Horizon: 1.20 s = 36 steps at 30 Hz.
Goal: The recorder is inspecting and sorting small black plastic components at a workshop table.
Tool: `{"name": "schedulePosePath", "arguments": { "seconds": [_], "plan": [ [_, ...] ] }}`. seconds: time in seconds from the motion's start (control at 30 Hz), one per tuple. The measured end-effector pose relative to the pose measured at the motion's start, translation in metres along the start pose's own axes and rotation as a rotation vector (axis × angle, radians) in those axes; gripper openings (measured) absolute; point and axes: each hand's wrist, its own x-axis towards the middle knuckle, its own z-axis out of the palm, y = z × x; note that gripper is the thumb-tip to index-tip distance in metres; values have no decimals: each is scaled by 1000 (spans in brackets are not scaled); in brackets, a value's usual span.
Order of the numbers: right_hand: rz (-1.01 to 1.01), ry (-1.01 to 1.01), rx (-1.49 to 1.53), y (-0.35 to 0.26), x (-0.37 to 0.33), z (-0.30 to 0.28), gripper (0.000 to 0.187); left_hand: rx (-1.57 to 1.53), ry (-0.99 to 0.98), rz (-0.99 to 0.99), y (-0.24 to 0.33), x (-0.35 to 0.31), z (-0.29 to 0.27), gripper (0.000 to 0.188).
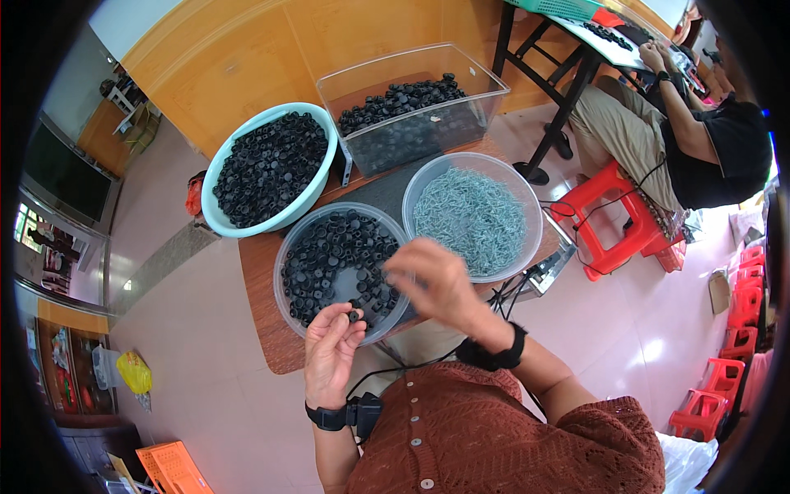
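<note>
My left hand (332, 344) is closed, pinching a small round black plastic cap (354, 315) between thumb and fingertips at the near rim of a transparent round tub (282, 306). Many similar black caps (329, 247) lie in that tub, with part of its bottom showing. Smeared by motion, my right hand (436, 281) hovers over the right side of this tub; whether its fingers hold anything cannot be made out. Just beyond it, a second transparent tub (536, 216) is heaped with silvery screws (469, 218).
Behind stand a pale blue basin (216, 224) and a transparent rectangular bin (485, 103), both filled with black parts. Everything rests on a brown wooden table (262, 329). Cables (502, 300) hang at its right. Another person (650, 140) sits at a table at far right, by a red stool (601, 218).
</note>
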Motion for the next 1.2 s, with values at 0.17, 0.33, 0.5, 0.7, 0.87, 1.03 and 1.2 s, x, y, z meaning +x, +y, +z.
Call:
{"name": "schedulePosePath", "arguments": {
  "seconds": [0.17,0.33,0.5,0.7,0.87,1.03,1.2],
  "plan": [
    [232,-36,-424,57,11,-39,16,52,58,25,-2,2,-4,15],
    [163,-172,-586,79,2,-30,17,68,89,9,-5,4,-1,15],
    [239,-150,-606,82,0,-31,8,90,108,-10,-5,5,-1,16],
    [259,-95,-626,74,-2,-35,6,154,153,-4,-7,1,5,20],
    [290,-41,-482,71,-5,-45,4,205,172,2,-12,-1,13,17],
    [333,52,-261,62,-10,-57,10,205,152,13,-19,-5,25,19],
    [174,33,60,25,-14,-56,9,246,125,-3,-18,-5,40,26]
  ]
}}
